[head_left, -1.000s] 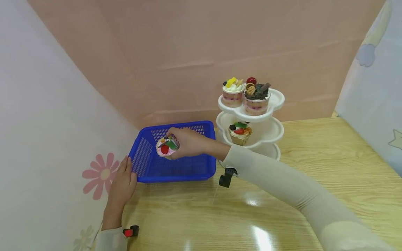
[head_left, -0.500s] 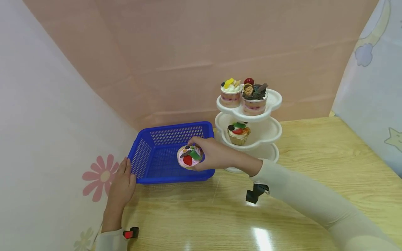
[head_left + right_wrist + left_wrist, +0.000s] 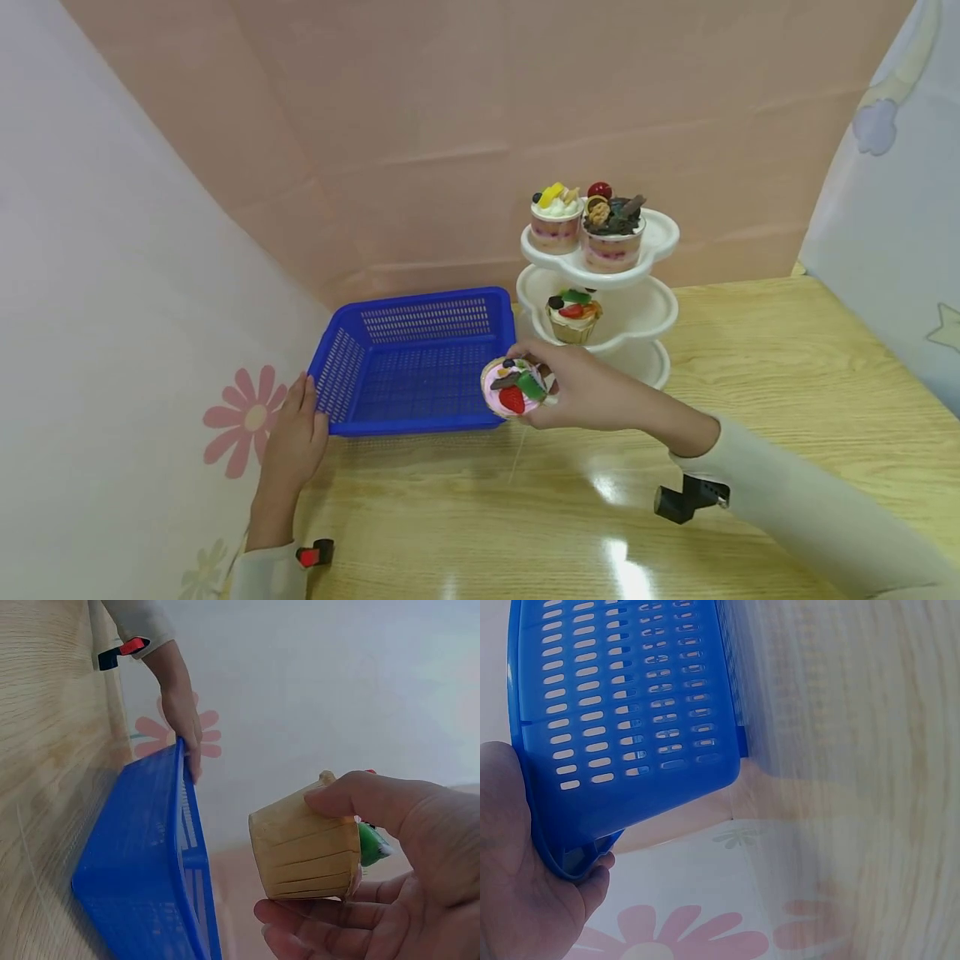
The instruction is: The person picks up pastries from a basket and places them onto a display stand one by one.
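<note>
My right hand (image 3: 577, 390) holds a cupcake (image 3: 504, 400) with pink cream, a strawberry and green fruit on top, over the right front corner of the blue basket (image 3: 420, 429). In the right wrist view, thumb and fingers grip the pleated paper cup of the cupcake (image 3: 304, 847) from opposite sides. At the basket's left end, my left hand (image 3: 294, 433) grips the rim. The left wrist view shows that hand (image 3: 525, 877) around the rim at a corner of the basket (image 3: 630, 735), fingertips curling out beneath it.
Right of the basket stands a white tiered stand (image 3: 637, 308). Its top tier bears a yellow-topped dessert cup (image 3: 556, 225) and a chocolate-topped one (image 3: 613, 237); another cupcake (image 3: 573, 321) sits on the middle tier. Walls close in the wooden table (image 3: 465, 517) at left, back and right.
My right hand has carried the pink cupcake rightward and toward me, from above the middle of the basket to its right front corner. The left hand has stayed on the rim.
</note>
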Demonstrator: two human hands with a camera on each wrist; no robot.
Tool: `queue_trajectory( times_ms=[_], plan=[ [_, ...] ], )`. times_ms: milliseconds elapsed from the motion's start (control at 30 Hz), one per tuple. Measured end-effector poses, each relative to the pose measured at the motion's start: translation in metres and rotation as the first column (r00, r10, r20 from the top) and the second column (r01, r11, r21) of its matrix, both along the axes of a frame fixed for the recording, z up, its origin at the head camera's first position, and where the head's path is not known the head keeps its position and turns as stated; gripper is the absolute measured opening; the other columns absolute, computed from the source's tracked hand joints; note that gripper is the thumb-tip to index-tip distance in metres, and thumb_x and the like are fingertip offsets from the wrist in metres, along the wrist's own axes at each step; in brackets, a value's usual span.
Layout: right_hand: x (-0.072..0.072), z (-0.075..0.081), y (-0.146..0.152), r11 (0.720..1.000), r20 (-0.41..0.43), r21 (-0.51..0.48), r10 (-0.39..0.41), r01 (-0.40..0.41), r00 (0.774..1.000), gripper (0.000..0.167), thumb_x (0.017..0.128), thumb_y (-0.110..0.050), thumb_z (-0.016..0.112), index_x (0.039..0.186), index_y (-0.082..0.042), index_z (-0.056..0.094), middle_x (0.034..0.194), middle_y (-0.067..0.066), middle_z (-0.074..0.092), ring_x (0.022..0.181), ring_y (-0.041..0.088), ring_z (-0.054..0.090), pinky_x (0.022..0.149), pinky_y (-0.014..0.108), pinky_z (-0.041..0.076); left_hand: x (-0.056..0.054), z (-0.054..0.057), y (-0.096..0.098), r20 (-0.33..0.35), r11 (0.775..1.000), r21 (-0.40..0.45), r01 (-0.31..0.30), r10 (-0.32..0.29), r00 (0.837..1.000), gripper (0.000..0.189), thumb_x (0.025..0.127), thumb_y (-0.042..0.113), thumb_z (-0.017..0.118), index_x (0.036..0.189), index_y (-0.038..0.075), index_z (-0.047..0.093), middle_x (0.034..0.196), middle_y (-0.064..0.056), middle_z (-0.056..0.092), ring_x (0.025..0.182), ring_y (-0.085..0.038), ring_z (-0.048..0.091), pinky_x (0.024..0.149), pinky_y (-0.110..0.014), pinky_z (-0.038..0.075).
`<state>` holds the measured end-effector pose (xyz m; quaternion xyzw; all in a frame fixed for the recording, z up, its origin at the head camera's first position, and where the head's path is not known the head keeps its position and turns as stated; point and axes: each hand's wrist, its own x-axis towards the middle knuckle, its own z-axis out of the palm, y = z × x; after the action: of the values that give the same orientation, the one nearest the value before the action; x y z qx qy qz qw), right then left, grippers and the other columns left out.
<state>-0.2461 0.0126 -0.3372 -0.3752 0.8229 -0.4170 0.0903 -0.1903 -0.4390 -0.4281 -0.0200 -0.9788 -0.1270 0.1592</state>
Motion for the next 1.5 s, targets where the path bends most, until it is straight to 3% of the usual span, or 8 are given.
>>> queue_trajectory(
  times_ms=[400,667,900,1267,1500],
  plan=[
    [0.004,-0.001,0.07,0.988,0.0,-0.038,-0.15,0.15,0.989,0.061,0.078,-0.018,0.087,0.132,-0.021,0.057,0.112,-0.005,0.069,0.099,0.013,0.066,0.078,0.03,0.058,0.001,0.004,0.001,0.005,1.0,0.009,-0.012,0.012,1.0,0.056,0.102,0.011,0.038,0.151,-0.016,0.03,0.159,-0.033,0.026,0.142,-0.054,0.03,0.109,-0.07,0.032],
    [-0.006,-0.004,0.109,0.964,0.029,0.006,-0.265,0.265,0.964,0.061,0.082,-0.017,0.084,0.135,-0.009,0.054,0.114,0.007,0.07,0.091,0.014,0.067,0.074,0.028,0.058,-0.001,0.002,0.002,0.023,1.0,0.001,-0.013,0.013,1.0,0.057,0.102,0.012,0.037,0.152,-0.015,0.029,0.159,-0.033,0.026,0.141,-0.055,0.032,0.107,-0.071,0.034],
    [-0.021,-0.002,0.134,0.934,0.053,0.013,-0.357,0.357,0.933,0.064,0.086,-0.019,0.082,0.138,-0.003,0.049,0.116,0.019,0.067,0.086,0.02,0.07,0.067,0.026,0.058,-0.001,0.001,0.001,0.025,1.0,0.01,-0.014,0.014,1.0,0.057,0.103,0.012,0.036,0.152,-0.016,0.027,0.16,-0.033,0.024,0.143,-0.054,0.029,0.109,-0.069,0.032],
    [-0.049,-0.007,0.148,0.879,-0.026,0.048,-0.474,0.475,0.88,0.069,0.085,-0.029,0.083,0.14,-0.004,0.05,0.119,0.025,0.067,0.102,0.032,0.064,0.066,0.02,0.052,0.0,0.002,0.001,0.004,1.0,0.026,0.002,-0.002,1.0,0.056,0.103,0.011,0.035,0.152,-0.015,0.028,0.161,-0.032,0.024,0.144,-0.053,0.028,0.112,-0.067,0.029],
    [-0.067,-0.014,0.149,0.869,-0.052,0.071,-0.487,0.489,0.872,0.071,0.085,-0.03,0.083,0.14,0.0,0.049,0.121,0.026,0.065,0.107,0.038,0.064,0.07,0.015,0.048,-0.001,0.002,0.002,0.018,1.0,0.025,-0.019,0.019,1.0,0.056,0.103,0.012,0.035,0.152,-0.015,0.028,0.161,-0.032,0.024,0.145,-0.052,0.028,0.11,-0.068,0.031]
  ],
)
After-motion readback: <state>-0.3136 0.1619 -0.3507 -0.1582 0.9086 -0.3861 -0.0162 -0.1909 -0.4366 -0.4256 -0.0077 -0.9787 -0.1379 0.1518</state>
